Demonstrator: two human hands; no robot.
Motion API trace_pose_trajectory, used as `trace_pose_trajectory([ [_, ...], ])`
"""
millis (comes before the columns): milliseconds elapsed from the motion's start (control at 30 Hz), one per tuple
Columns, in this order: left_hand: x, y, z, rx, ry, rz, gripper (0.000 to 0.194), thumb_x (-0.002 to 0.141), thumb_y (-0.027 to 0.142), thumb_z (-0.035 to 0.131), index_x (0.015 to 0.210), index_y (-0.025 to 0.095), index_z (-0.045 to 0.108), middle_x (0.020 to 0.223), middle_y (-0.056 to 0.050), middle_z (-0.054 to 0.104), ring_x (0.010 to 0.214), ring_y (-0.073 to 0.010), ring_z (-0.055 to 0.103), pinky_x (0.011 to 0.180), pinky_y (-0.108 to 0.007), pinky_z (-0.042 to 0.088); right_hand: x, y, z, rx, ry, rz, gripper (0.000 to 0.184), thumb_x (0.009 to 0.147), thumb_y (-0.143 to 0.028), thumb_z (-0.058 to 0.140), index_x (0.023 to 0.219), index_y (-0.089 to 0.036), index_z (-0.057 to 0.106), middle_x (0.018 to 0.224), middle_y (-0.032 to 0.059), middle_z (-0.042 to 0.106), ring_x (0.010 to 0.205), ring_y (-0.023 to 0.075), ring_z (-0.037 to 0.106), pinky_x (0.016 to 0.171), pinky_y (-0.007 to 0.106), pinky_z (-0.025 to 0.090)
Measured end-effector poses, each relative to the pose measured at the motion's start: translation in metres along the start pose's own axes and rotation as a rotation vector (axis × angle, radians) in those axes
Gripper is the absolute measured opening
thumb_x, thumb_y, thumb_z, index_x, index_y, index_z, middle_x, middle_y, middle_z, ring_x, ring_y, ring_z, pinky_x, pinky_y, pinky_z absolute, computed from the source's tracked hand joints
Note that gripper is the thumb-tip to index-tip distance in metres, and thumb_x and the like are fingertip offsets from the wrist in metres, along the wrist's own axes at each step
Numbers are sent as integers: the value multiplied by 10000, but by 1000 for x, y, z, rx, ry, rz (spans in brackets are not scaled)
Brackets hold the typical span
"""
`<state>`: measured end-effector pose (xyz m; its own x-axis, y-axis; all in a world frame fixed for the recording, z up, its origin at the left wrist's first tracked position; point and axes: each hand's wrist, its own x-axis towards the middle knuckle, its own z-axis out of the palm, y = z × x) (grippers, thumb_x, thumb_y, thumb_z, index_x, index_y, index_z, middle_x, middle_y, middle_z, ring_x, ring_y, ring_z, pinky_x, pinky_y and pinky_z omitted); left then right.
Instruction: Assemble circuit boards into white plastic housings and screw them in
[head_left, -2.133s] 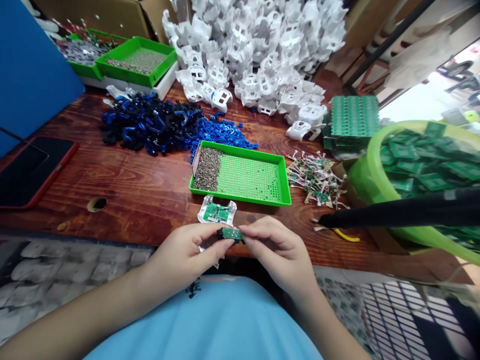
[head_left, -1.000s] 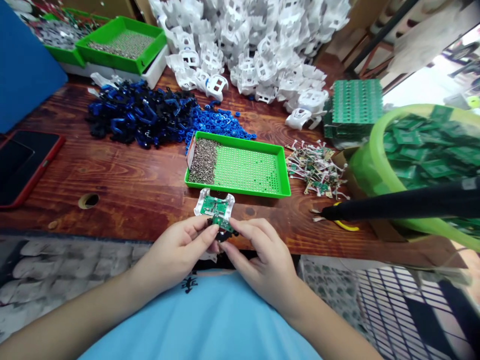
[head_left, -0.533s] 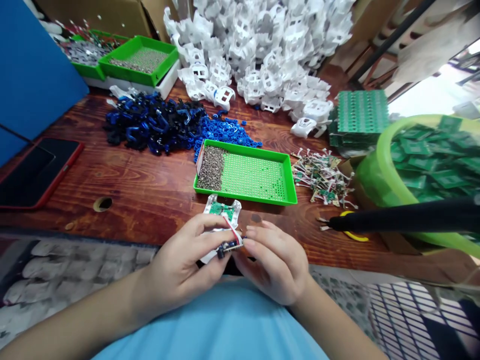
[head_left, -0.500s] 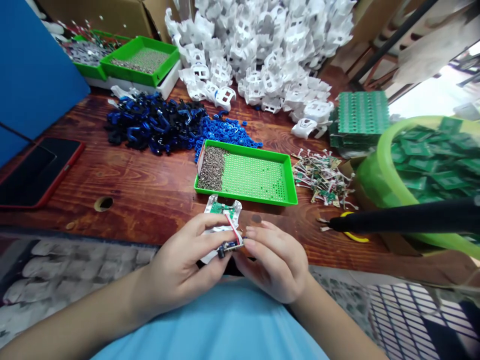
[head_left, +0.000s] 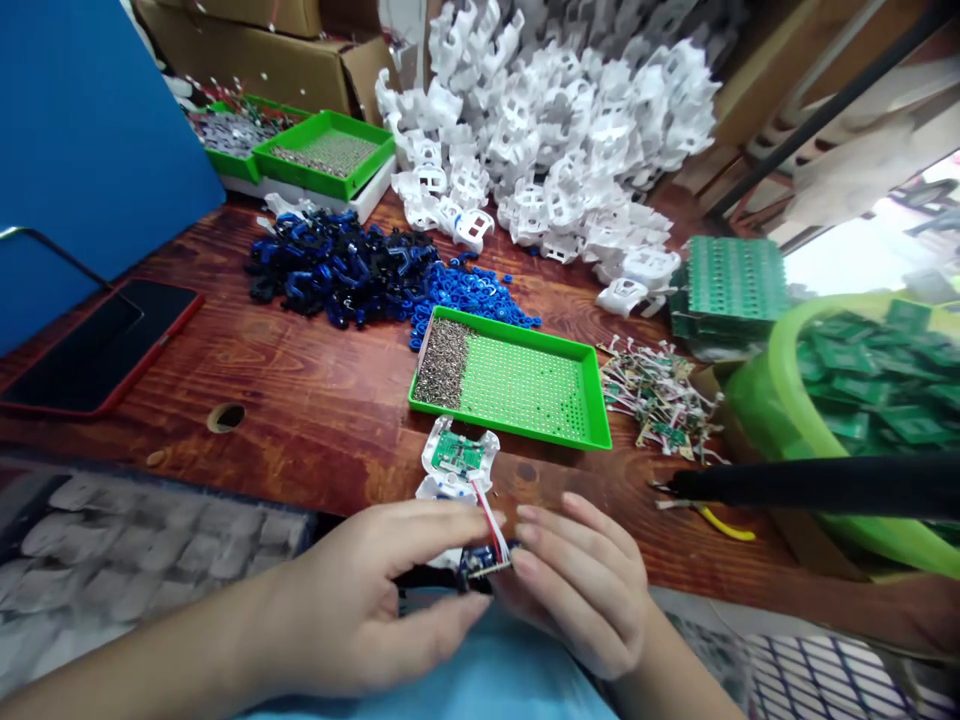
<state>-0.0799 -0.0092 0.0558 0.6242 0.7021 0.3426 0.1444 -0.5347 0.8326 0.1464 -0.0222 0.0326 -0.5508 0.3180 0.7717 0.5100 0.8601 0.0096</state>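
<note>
My left hand (head_left: 367, 600) and my right hand (head_left: 585, 590) meet at the table's near edge, both pinched on a small circuit board (head_left: 484, 562). Red and white wires (head_left: 487, 515) run from it up to a white plastic shell with a green board inside (head_left: 457, 460), which lies on the table just beyond my fingers. A green tray (head_left: 592, 420) with a heap of small screws (head_left: 442, 350) at its left end sits behind the shell.
A heap of white plastic shells (head_left: 562, 150) fills the back. Blue and black parts (head_left: 360, 270) lie left of centre, a phone (head_left: 97, 345) at far left. Wired boards (head_left: 660, 390), stacked green boards (head_left: 735, 280), a green basin (head_left: 757, 410) and a black tool (head_left: 810, 485) are right.
My hands have drawn back toward my body with the small board, stretching its wires from the white shell. The view has tilted, so the table sits lower in the picture.
</note>
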Motion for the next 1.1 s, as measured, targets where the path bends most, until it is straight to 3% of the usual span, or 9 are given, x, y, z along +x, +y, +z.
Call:
trace_pose_trajectory([
  [133, -3, 4, 2, 1, 119, -27, 392, 779, 66, 640, 1141, 184, 549, 1007, -10, 733, 897, -80, 699, 847, -88, 496, -3, 1, -3, -10, 11, -10, 108, 794, -120, 684, 902, -122, 691, 922, 44, 713, 1124, 200, 628, 1077, 364, 451],
  [300, -7, -2, 3, 84, 106, 122, 220, 862, 84, 563, 1064, 170, 570, 933, -37, 735, 880, -131, 689, 846, -201, 529, -3, -1, -6, -29, -10, -8, 89, 820, -110, 652, 886, -147, 700, 907, 25, 718, 1153, 188, 611, 1103, 353, 419],
  [467, -6, -4, 4, 192, 107, 284, 208, 876, 89, 549, 1081, 109, 581, 937, -96, 744, 886, -177, 690, 834, -259, 552, 1, -2, -9, -26, -39, -10, 93, 836, -115, 624, 870, -153, 702, 886, 22, 726, 1147, 182, 615, 1108, 335, 411],
  [533, -4, -2, 6, 254, 118, 261, 123, 890, 96, 514, 975, 135, 594, 796, -59, 742, 742, -156, 692, 745, -233, 566, 3, -2, -11, -28, -62, -28, 90, 840, -131, 622, 860, -164, 704, 882, 15, 733, 1096, 169, 645, 1099, 315, 420],
  [633, 0, -2, 5, 308, 109, 168, 166, 914, 99, 446, 887, 189, 583, 664, -4, 709, 633, -134, 677, 680, -203, 564, 6, -2, -12, -49, -77, -55, 96, 845, -151, 616, 834, -188, 703, 866, -4, 738, 997, 144, 687, 1078, 290, 440],
  [767, -5, -6, 2, 184, 58, 309, 243, 905, 92, 473, 1132, 163, 520, 889, -73, 753, 832, -162, 714, 818, -249, 567, 7, -4, -13, -78, -58, -43, 106, 831, -140, 623, 802, -214, 694, 854, -29, 733, 982, 132, 689, 1086, 292, 432],
  [933, -8, -6, 6, -139, 137, 43, 303, 822, 86, 617, 1099, 193, 558, 948, -53, 733, 858, -148, 706, 799, -206, 558, 3, -7, -13, -110, 4, -3, 93, 822, -140, 636, 778, -212, 676, 860, -31, 718, 1034, 138, 667, 1099, 301, 418],
  [1033, -3, -6, 7, -187, 26, 103, 283, 828, 43, 585, 1082, 167, 584, 933, -67, 727, 878, -154, 692, 817, -203, 543, 1, -8, -13, -111, 10, 4, 110, 833, -136, 614, 772, -212, 665, 885, -31, 705, 1063, 138, 651, 1095, 302, 422],
  [1100, 1, -6, 7, -163, 11, 167, 291, 843, 40, 558, 1108, 159, 570, 937, -75, 723, 901, -160, 685, 834, -204, 534, 0, -9, -11, -109, 34, 4, 108, 831, -132, 613, 773, -212, 656, 899, -32, 692, 1071, 140, 644, 1089, 307, 429],
])
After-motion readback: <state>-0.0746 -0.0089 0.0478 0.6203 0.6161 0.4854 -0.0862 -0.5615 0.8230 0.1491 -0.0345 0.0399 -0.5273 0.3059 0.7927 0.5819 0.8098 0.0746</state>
